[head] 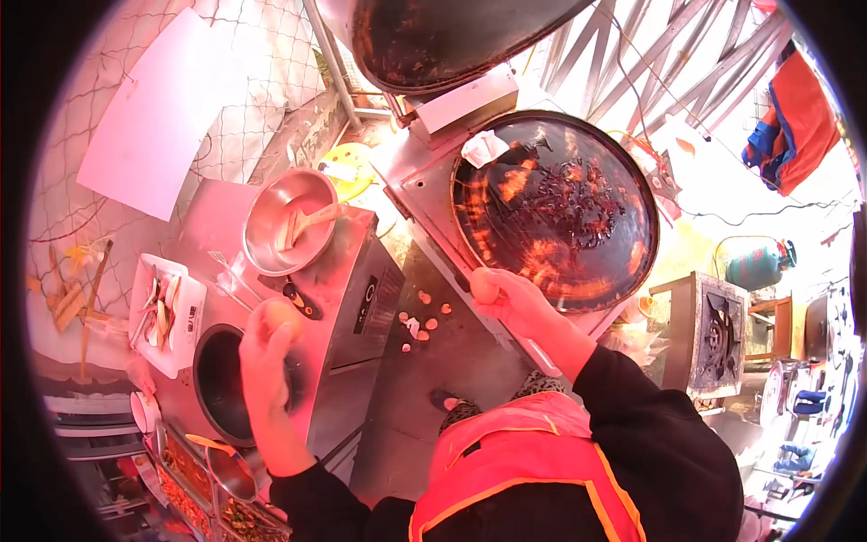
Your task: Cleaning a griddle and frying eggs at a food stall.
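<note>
My left hand [265,366] is raised over the steel worktop, its fingers closed around an egg [281,317]. Beside and partly behind it stands a dark, deep pot [218,379]. My right hand [515,305] grips another egg [483,285] at the near left rim of a large round griddle plate [569,217]. Dark, glossy residue lies on the plate, and a crumpled white tissue [483,148] rests at its upper left edge. The griddle's raised lid [454,40] is at the top of the view.
A steel bowl [261,223] holds wooden tools. Near it are a white tray of utensils [193,318], a black-handled tool [301,301] and food containers [183,501]. Several eggshell pieces [423,335] lie on the floor. A gas stove [718,339] and a gas cylinder [755,263] stand right.
</note>
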The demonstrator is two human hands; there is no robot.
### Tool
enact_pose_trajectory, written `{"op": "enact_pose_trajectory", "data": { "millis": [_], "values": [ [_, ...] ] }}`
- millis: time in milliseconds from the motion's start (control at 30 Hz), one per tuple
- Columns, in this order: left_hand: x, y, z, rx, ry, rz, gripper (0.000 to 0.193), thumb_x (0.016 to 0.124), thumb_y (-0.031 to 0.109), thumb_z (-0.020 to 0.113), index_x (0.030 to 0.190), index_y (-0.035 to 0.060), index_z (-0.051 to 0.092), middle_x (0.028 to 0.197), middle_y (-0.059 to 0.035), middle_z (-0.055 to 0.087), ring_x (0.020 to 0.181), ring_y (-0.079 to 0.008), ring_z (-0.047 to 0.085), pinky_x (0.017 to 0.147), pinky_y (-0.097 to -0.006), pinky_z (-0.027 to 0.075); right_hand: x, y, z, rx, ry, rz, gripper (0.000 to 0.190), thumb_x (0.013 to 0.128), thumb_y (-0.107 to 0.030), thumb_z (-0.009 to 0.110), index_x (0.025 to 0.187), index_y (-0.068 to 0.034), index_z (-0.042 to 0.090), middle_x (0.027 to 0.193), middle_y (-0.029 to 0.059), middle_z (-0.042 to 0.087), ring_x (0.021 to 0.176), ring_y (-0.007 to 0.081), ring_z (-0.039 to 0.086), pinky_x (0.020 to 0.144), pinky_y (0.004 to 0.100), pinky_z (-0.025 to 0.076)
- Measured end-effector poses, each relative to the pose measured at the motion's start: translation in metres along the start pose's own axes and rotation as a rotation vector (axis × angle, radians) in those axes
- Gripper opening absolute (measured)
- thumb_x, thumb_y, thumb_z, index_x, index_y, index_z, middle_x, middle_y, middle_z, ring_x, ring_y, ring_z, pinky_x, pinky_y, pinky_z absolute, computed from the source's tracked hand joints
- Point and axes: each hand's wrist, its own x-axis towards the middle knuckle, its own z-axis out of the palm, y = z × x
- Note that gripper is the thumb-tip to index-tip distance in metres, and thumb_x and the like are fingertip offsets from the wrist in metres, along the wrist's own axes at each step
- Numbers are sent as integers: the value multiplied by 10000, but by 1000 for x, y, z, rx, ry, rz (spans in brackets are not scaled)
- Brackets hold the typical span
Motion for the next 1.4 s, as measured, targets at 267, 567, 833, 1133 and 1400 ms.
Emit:
{"op": "enact_pose_trajectory", "data": {
  "millis": [267,567,833,1133,1400],
  "values": [
    [41,-104,339,-406,-292,-188,370,897,133,555,1218,-19,453,1047,-57,559,921,-131,577,820,-273,508,21,-107,-113,-351,361,-592,409,970,-222,423,1331,-34,395,1120,105,539,874,147,576,709,263,515],
    [62,-107,483,-391,-311,-326,367,887,115,566,1208,-32,465,1036,-72,559,877,-134,584,760,-276,530,48,-184,-227,-345,294,-411,373,951,-242,437,1262,-37,461,1023,91,578,748,135,598,658,254,504],
    [103,-99,500,-277,-612,-457,380,893,225,562,1185,-1,472,1036,-88,586,843,-149,613,724,-273,516,58,-223,-249,-979,-66,-414,416,830,-228,628,1190,-45,531,946,75,628,791,141,611,736,284,503],
    [91,-124,513,281,-612,-89,422,841,207,627,1174,-22,506,996,-109,620,850,-142,612,751,-285,513,60,-208,-258,-1164,46,-376,406,733,-248,682,1087,-56,632,846,124,686,810,197,668,748,305,511],
    [87,-134,525,466,-460,-82,402,752,192,655,1109,30,567,949,-149,656,860,-222,646,771,-326,495,76,-184,-264,-1379,204,-410,407,698,-300,689,1050,-99,649,818,133,678,798,301,654,749,370,512]
  ]
}}
